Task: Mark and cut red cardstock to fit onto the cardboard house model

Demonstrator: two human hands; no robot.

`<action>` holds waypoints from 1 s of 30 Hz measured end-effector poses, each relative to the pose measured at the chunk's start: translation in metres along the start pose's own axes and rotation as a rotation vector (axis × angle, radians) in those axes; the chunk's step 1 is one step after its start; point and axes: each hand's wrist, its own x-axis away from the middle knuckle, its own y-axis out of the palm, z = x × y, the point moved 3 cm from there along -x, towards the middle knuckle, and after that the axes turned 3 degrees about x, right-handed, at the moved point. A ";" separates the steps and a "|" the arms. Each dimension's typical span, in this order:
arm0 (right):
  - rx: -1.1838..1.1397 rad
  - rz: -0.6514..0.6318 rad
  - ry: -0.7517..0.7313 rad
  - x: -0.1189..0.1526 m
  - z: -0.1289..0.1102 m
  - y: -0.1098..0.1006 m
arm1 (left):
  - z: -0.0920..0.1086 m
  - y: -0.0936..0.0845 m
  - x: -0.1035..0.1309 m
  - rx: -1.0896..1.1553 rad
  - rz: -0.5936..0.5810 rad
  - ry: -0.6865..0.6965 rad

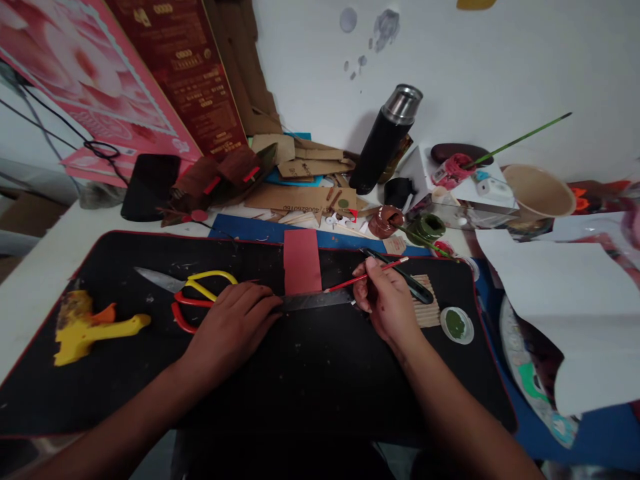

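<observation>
My left hand [235, 327] rests on the black mat with its fingers bent together over the left end of a transparent ruler [313, 301]; that end is hidden. My right hand [383, 297] is closed round a red pencil [345, 283], its tip at the ruler's upper edge. Just above the ruler lies a strip of red card [302, 260], its lower edge touching or under the ruler. Scissors [200, 293] with red and yellow handles lie by my left hand. Partly behind my right hand are a dark-handled cutter [420, 290] and ribbed cardboard [427, 310].
A yellow glue gun [93, 328] lies at left on the mat [310, 393]. On the right sits a small dish of green paint [457, 325]. Behind stand a black flask [383, 143], paint jars [425, 230] and cardboard scraps [290, 199]. White paper [575, 287] lies far right.
</observation>
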 end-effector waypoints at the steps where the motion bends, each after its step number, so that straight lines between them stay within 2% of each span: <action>1: 0.002 0.000 0.000 0.000 0.000 0.000 | 0.000 0.000 0.000 -0.006 0.004 0.003; 22: 0.030 0.005 0.021 0.001 0.003 0.001 | -0.001 0.006 0.005 -0.041 0.006 0.043; 30: 0.050 0.007 0.007 0.001 0.003 0.001 | -0.002 0.006 0.006 -0.013 0.022 0.004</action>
